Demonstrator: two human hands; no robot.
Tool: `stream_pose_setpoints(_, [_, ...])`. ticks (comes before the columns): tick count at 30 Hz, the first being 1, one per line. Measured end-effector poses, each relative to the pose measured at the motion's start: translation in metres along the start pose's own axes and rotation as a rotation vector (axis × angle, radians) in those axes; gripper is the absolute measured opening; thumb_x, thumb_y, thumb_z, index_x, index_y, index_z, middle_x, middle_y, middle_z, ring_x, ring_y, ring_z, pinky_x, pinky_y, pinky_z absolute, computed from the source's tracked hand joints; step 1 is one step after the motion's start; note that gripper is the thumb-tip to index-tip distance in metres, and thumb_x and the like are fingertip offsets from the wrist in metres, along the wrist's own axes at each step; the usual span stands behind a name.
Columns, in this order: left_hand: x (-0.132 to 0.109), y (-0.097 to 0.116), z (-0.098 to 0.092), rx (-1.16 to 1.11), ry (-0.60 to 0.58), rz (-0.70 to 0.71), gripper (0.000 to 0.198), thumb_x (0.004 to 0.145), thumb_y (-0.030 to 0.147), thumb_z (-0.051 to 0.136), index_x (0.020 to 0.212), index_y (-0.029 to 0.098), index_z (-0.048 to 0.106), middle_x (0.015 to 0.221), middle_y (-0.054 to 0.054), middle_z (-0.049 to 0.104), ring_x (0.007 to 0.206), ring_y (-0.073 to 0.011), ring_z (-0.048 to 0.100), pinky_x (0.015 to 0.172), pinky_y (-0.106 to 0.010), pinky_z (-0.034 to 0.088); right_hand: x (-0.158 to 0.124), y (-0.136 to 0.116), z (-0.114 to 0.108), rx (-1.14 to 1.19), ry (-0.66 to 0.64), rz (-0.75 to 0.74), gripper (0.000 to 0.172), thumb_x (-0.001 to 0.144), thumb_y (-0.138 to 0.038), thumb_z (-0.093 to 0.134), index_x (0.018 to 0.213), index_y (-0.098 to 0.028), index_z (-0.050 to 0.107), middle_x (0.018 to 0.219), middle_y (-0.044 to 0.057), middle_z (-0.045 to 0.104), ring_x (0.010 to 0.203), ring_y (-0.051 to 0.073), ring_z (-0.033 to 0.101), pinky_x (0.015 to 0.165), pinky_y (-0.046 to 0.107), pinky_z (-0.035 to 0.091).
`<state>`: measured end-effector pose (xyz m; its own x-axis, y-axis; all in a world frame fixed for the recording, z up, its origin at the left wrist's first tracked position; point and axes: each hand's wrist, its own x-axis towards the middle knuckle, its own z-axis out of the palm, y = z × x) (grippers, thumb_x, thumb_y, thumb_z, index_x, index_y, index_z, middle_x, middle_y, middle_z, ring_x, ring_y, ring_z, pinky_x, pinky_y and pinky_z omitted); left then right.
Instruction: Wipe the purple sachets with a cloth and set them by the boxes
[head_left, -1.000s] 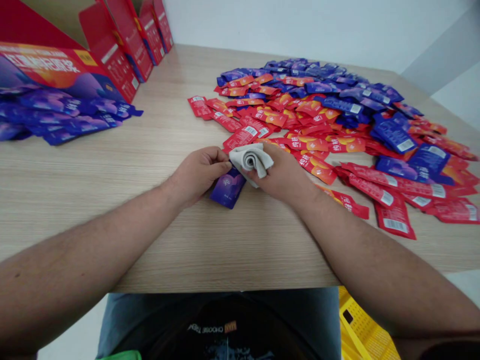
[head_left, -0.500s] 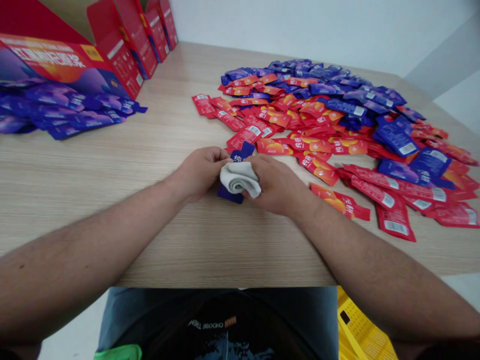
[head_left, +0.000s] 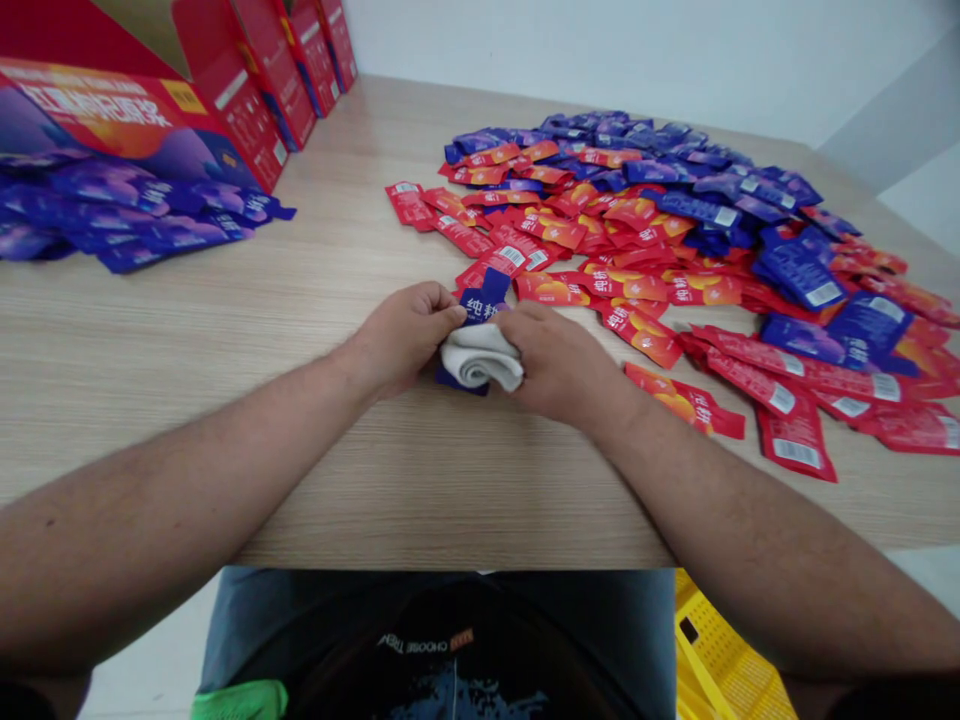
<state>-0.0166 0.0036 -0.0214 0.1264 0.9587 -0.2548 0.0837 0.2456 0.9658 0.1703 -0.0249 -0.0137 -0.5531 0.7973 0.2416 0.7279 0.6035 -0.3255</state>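
Note:
A blue sachet (head_left: pixel 480 305) with white lettering is held between my hands over the table, its narrow spout end pointing away from me. My left hand (head_left: pixel 409 335) pinches the sachet's left edge, thumb on top. In my right hand (head_left: pixel 559 360) is a folded whitish cloth (head_left: pixel 484 358), which lies across the lower part of the sachet and hides much of it. The right fingers are closed around the cloth near the sachet's right edge. Just beyond the hands, red sachets (head_left: pixel 495 265) lie on the wooden table (head_left: pixel 360 480).
A wide heap of red and blue sachets (head_left: pixel 637 220) covers the right and back of the table. At left, blue sachets (head_left: pixel 142 215) lie before an open red box (head_left: pixel 112 120), with more boxes (head_left: pixel 300 60) behind. A yellow basket (head_left: pixel 724 650) stands below the table edge at right.
The cloth and hands have shifted slightly on the blue sachet, whose lettering now shows more. The camera view has tilted a little. Both hands keep their hold.

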Motion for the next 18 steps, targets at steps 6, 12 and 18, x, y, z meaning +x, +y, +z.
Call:
stream_pose_setpoints(6, [0.006, -0.007, -0.003, 0.078, -0.033, 0.064, 0.011, 0.082, 0.022, 0.066, 0.077, 0.021, 0.056, 0.062, 0.002, 0.055, 0.054, -0.0112, 0.047, 0.049, -0.023, 0.031, 0.004, 0.016, 0.0, -0.009, 0.113, 0.092, 0.016, 0.086, -0.029, 0.066, 0.099, -0.019, 0.065, 0.099, 0.007, 0.068, 0.094, 0.024, 0.06, 0.077, 0.033, 0.044])
stream_pose_setpoints(12, [0.003, -0.004, -0.004, 0.14, 0.019, 0.086, 0.009, 0.083, 0.02, 0.062, 0.076, 0.021, 0.056, 0.061, 0.002, 0.054, 0.054, -0.0114, 0.045, 0.049, -0.023, 0.029, -0.001, -0.004, 0.004, 0.013, -0.025, -0.055, 0.019, 0.086, -0.026, 0.064, 0.103, -0.018, 0.064, 0.102, 0.009, 0.067, 0.096, 0.024, 0.061, 0.077, 0.032, 0.046])
stream_pose_setpoints(18, [0.003, -0.003, -0.001, 0.094, 0.05, 0.065, 0.009, 0.085, 0.019, 0.058, 0.078, 0.022, 0.053, 0.06, 0.003, 0.051, 0.053, -0.0118, 0.045, 0.048, -0.024, 0.029, 0.0, -0.001, 0.006, 0.011, 0.045, 0.038, 0.02, 0.085, -0.027, 0.065, 0.103, -0.018, 0.065, 0.104, 0.01, 0.067, 0.094, 0.024, 0.061, 0.076, 0.033, 0.046])
